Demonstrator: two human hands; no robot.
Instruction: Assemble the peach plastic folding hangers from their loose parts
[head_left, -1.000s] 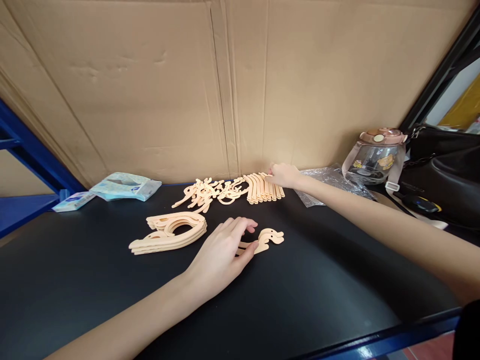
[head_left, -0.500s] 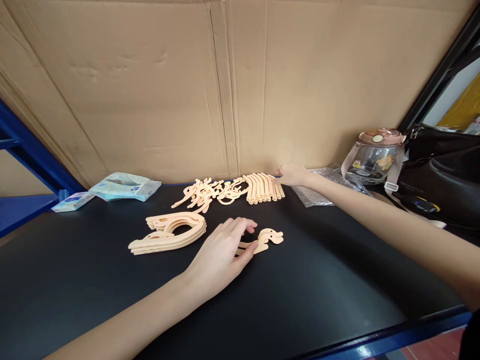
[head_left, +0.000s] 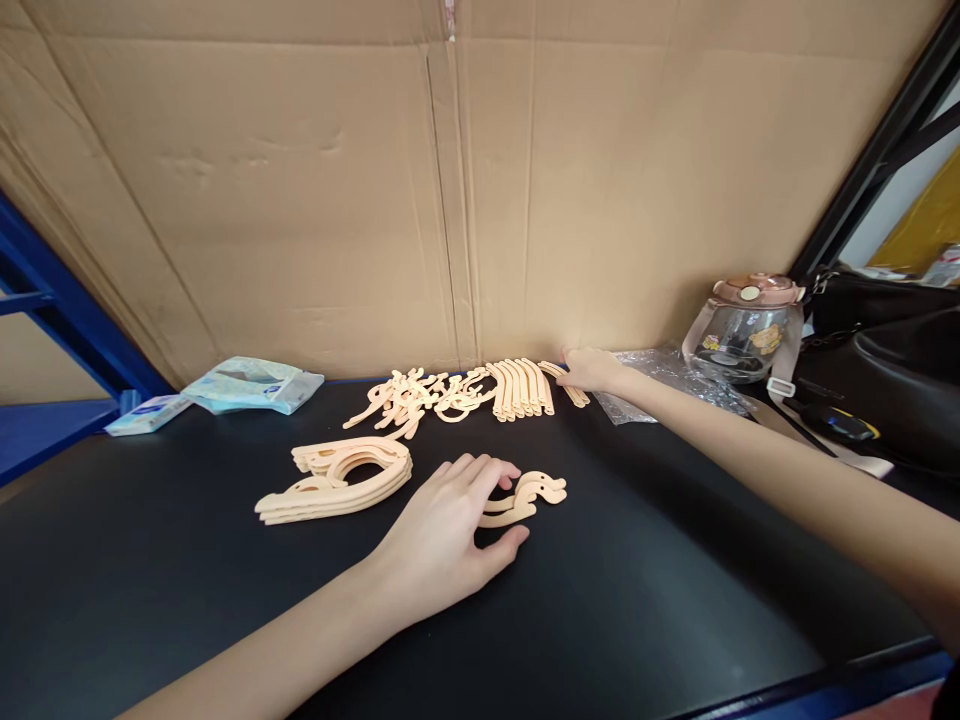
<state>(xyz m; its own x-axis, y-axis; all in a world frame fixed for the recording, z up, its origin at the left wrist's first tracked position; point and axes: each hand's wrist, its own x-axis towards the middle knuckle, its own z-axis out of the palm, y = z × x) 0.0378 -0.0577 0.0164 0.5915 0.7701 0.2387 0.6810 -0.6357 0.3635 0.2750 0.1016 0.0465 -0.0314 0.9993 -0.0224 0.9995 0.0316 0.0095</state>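
My left hand (head_left: 454,515) rests over beige hanger hook pieces (head_left: 531,495) on the table, its thumb spread away from the fingers. The hooked ends stick out to the right; the rest is hidden under the palm. Far out, my right hand (head_left: 592,370) has its fingers closed on a few curved beige hanger arms (head_left: 574,390). Just left of it lies a neat row of several similar arms (head_left: 519,390). Beside that row is a jumbled pile of small hook pieces (head_left: 409,397). A stack of folded hangers (head_left: 337,485) lies left of my left hand.
Clear plastic wrap (head_left: 660,385) lies beyond my right forearm. A strapped water bottle (head_left: 746,330) and a black bag (head_left: 892,370) stand on the right. Two tissue packs (head_left: 244,385) lie back left. A cardboard wall (head_left: 300,200) closes off the black table's (head_left: 645,600) rear.
The end arms of the row have shifted right, apart from the others, at my right hand. My left thumb has lifted off the hook pieces and spread outward. The view has tilted slightly up.
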